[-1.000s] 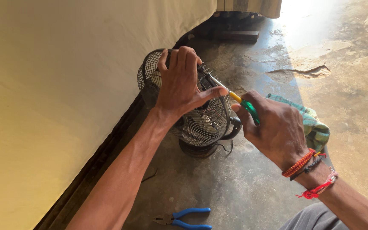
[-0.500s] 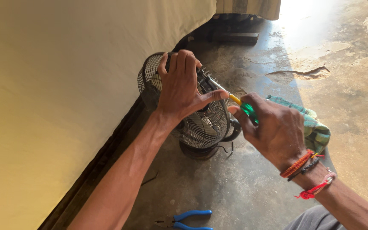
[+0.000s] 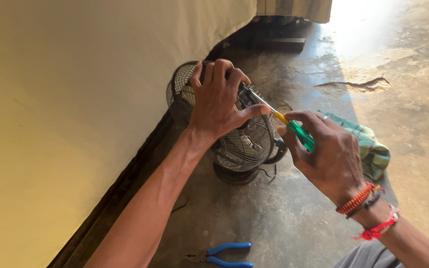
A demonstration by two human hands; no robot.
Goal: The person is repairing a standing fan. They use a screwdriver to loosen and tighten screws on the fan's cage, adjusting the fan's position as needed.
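Observation:
A small black table fan with a wire grille [image 3: 247, 144] stands on the concrete floor beside a pale wall. My left hand [image 3: 219, 101] grips the top of the fan's grille from above, fingers curled over the rim. In my right hand [image 3: 326, 154] is a screwdriver with a green and yellow handle [image 3: 294, 129]; its metal shaft points up and left to the grille's top edge, just under my left thumb. Red and orange bands circle my right wrist.
Blue-handled pliers [image 3: 224, 254] lie on the floor near the bottom edge. A green checked cloth [image 3: 373, 149] sits on the floor behind my right hand. A dark block [image 3: 279, 42] lies by the wall at the back. The wall [image 3: 75, 99] fills the left.
Both hands have stayed on the fan and the screwdriver, shifting only slightly; the screwdriver remains at the grille's top edge.

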